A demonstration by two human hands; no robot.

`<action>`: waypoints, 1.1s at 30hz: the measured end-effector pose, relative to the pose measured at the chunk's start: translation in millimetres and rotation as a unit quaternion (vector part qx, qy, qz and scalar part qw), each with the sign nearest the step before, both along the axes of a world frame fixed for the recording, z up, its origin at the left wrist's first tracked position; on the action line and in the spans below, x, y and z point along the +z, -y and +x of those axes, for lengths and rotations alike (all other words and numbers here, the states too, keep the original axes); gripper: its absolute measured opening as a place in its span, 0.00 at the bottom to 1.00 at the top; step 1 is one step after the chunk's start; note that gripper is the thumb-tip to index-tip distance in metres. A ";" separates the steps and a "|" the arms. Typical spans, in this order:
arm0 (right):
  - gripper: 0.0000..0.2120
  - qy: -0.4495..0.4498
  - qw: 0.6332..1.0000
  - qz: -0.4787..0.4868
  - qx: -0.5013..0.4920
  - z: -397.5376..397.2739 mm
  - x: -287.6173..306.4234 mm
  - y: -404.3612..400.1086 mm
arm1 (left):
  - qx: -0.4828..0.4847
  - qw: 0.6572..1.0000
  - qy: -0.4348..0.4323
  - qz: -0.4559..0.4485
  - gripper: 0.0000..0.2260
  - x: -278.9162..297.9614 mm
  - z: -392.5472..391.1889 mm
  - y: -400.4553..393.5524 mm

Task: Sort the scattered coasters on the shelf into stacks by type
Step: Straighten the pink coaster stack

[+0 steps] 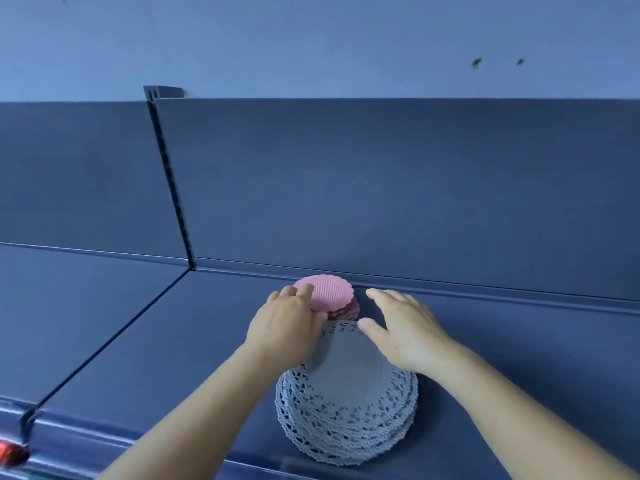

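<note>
While left hand grips pink coaster, right hand hovers relaxed; stack beneath seemingly darker.

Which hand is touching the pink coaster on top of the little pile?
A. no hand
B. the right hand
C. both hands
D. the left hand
D: the left hand has its fingers on the pink coaster, while the right hand hangs open beside the pile, not touching it.

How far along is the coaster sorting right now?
Nearly done, it seems. The lace coasters sit in one stack at the shelf front; the pink coasters are stacked behind. The left hand holds the top pink coaster, seemingly squaring it up; the right hand hovers open. No loose coasters show.
</note>
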State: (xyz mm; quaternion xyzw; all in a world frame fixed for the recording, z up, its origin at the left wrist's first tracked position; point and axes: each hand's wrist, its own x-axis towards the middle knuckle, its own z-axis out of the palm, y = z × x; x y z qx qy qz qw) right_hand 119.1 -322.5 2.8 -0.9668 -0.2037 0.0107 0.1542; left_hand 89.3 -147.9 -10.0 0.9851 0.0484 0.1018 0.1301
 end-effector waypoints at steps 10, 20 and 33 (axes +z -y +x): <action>0.30 -0.080 0.996 0.003 -0.045 43.8 -9.2 -44.2 | 0.019 0.996 -0.050 -0.064 0.20 -16.3 36.2 -29.2; 0.32 -0.140 0.978 0.098 -0.122 71.9 -4.5 -59.6 | 0.063 0.973 -0.030 -0.219 0.29 -21.5 53.8 -26.0; 0.34 -0.220 0.929 0.290 -0.073 80.9 -9.5 -59.9 | 0.039 0.921 -0.008 -0.388 0.40 -25.8 60.0 -34.3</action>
